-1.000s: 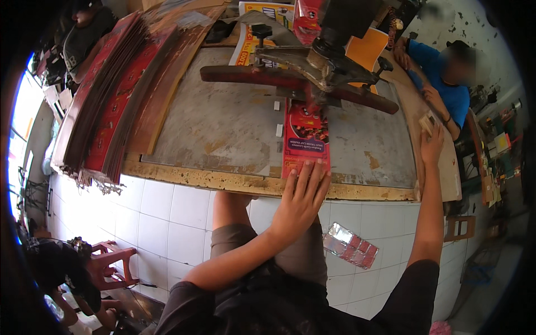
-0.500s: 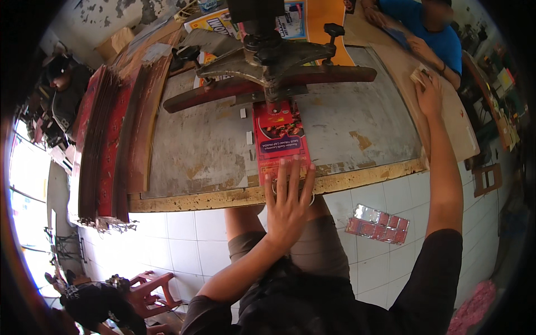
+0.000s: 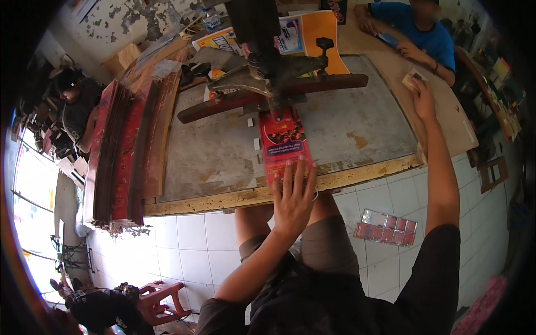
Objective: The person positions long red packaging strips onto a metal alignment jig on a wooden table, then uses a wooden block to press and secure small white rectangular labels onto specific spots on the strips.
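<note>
My left hand (image 3: 294, 196) lies flat with its fingers apart on the near end of a red printed sheet (image 3: 283, 151). The sheet shows a picture of food and a purple band, and its far end runs under the centre of a dark metal press (image 3: 273, 84) with a long crossbar. Off to the right, my right hand (image 3: 424, 100) is closed on a small pale block-like bundle (image 3: 413, 77) over a brown board; its exact kind is unclear. Two small white pieces (image 3: 257, 143) sit left of the sheet on the grey tabletop (image 3: 212, 151).
Stacks of red-brown sheets (image 3: 125, 156) stand at the left edge. Behind the press lie colourful printed sheets (image 3: 318, 42) and a water bottle (image 3: 211, 19). A person in a blue shirt (image 3: 413, 22) sits at far right. A clear-and-red pack (image 3: 386, 227) lies on the tiled floor.
The whole view has shifted slightly. My left hand stays on the red sheet, and my right hand still holds the small bundle at the right.
</note>
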`<state>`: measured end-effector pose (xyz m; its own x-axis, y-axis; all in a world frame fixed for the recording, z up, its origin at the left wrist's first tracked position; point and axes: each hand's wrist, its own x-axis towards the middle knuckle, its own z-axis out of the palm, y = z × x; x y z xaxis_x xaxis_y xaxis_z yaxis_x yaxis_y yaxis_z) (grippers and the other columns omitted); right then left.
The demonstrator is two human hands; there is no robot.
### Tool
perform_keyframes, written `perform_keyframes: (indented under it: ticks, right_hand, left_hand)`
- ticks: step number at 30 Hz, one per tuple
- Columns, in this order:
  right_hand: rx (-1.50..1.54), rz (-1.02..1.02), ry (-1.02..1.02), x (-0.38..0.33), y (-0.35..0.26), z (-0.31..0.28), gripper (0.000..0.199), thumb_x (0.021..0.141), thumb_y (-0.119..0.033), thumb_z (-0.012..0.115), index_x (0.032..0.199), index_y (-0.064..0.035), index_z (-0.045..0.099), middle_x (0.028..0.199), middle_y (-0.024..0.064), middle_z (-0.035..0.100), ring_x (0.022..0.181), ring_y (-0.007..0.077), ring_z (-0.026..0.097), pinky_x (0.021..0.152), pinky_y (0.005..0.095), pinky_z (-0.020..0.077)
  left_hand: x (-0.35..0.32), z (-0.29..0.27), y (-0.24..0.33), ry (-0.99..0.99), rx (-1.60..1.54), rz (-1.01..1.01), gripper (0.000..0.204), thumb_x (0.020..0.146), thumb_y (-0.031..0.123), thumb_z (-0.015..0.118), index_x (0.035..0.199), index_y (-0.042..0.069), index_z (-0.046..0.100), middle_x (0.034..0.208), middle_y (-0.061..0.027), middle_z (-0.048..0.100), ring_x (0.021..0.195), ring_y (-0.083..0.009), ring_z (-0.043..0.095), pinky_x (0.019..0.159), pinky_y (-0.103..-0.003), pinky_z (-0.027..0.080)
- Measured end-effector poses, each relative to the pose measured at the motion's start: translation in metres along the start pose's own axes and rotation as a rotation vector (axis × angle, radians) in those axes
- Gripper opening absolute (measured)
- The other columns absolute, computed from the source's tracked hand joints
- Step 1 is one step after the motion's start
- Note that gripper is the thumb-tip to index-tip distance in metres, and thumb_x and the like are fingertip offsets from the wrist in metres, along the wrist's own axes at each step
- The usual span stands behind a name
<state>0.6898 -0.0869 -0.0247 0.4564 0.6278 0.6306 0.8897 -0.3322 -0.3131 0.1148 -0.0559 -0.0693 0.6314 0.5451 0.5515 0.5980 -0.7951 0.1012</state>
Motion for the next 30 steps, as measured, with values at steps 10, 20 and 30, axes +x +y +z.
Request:
perform_keyframes:
  ticks: [10,20,30]
  right_hand:
    - [0.54,-0.07,-0.222,-0.153,-0.236,-0.121,0.044,0.11,-0.03,0.072,0.145,-0.0039,0.069,0.146,0.0126,0.069,0.135,0.0259,0.065,0.117,0.0395,0.0478]
    - [0.781,-0.415,-0.57,-0.169,-0.385,-0.094,0.039,0.101,-0.014,0.078,0.14,-0.0097,0.074,0.142,0.0084,0.066,0.134,0.0299,0.064,0.108,0.0427,0.0561]
    - [0.577,-0.498,-0.43,-0.134,-0.394,0.004,0.038,0.099,-0.014,0.08,0.136,-0.0089,0.074,0.142,0.0077,0.063,0.134,0.032,0.061,0.113,0.0443,0.0531]
  left_hand:
    - [-0.002,0.002,0.0,0.001,0.031,0.016,0.071,0.093,0.027,0.077,0.16,0.016,0.058,0.172,-0.0132,0.048,0.158,-0.0372,0.046,0.126,-0.061,0.035]
    - [-0.015,0.022,-0.011,0.053,-0.021,0.037,0.063,0.093,0.037,0.079,0.149,0.012,0.065,0.156,-0.0171,0.059,0.151,-0.0405,0.051,0.124,-0.068,0.036]
    - [-0.003,0.012,-0.002,0.087,0.043,0.021,0.067,0.089,0.031,0.079,0.152,0.013,0.062,0.162,-0.0143,0.056,0.154,-0.0363,0.049,0.125,-0.062,0.036]
